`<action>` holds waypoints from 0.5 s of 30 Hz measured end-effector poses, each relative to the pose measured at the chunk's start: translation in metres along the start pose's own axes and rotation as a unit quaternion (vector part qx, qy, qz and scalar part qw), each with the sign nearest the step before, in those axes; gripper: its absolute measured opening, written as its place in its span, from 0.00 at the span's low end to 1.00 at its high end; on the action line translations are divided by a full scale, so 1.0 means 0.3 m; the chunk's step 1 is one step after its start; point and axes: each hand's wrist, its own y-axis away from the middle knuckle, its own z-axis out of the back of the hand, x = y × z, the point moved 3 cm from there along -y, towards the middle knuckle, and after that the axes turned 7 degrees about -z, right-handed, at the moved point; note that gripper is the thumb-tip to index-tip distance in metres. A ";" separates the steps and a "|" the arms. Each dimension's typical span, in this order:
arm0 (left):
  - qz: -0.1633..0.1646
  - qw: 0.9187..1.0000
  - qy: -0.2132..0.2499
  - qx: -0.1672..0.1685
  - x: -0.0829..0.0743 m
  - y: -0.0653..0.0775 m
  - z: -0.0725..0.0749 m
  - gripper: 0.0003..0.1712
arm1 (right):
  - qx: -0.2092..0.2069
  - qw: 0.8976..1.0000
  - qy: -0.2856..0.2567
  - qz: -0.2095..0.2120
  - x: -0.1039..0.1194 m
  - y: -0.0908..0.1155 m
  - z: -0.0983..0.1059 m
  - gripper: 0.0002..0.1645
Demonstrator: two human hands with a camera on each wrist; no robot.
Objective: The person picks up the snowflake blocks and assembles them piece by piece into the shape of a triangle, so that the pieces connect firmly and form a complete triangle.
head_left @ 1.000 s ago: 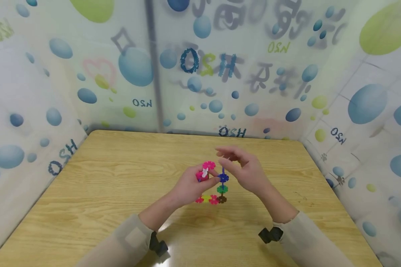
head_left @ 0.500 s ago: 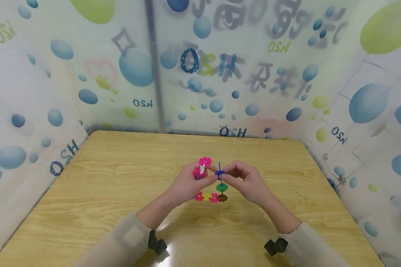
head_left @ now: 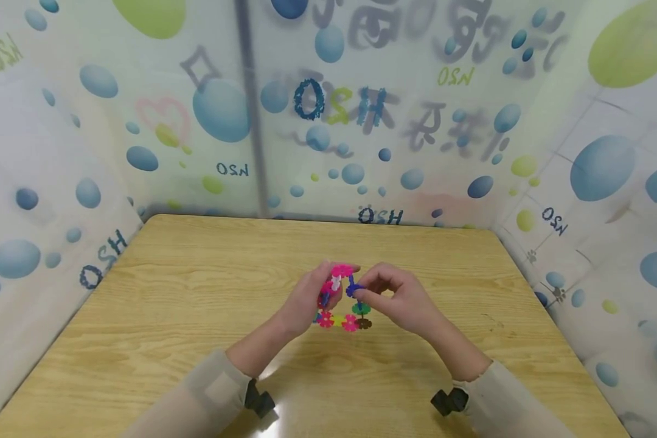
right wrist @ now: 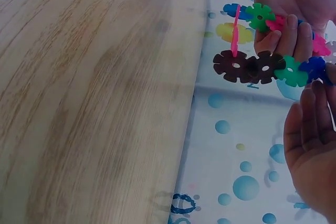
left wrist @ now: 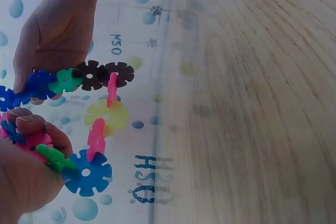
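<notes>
A chain of notched plastic snowflake discs hangs between the two hands. My left hand [head_left: 301,299] has its fingers curled round the pink discs [head_left: 328,287] on the left side, with a white disc [head_left: 336,283] showing beside them. On the right, my right hand [head_left: 396,298] pinches a dark blue disc [head_left: 353,290] between thumb and fingers. Below that blue disc come a green disc [left wrist: 65,81] and brown discs [right wrist: 236,66]. A yellow disc [left wrist: 106,115] between pink ones spans the bottom. A lighter blue disc [left wrist: 86,172] joins the left side.
Under the hands lies a wood-grain table [head_left: 224,274]. Printed sheet walls [head_left: 328,152] with blue and green drops stand behind it and at both sides. A dark wrist camera [head_left: 260,399] sits at the left cuff, another camera [head_left: 450,402] at the right.
My right hand has come down from above and now pinches the dark blue disc. The left thumb has left that disc, and the left fingers now curl round the pink part.
</notes>
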 end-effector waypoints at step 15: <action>0.012 1.000 -0.012 0.001 0.001 -0.004 -0.008 0.45 | 0.011 1.000 0.021 0.001 0.003 -0.003 -0.002 0.05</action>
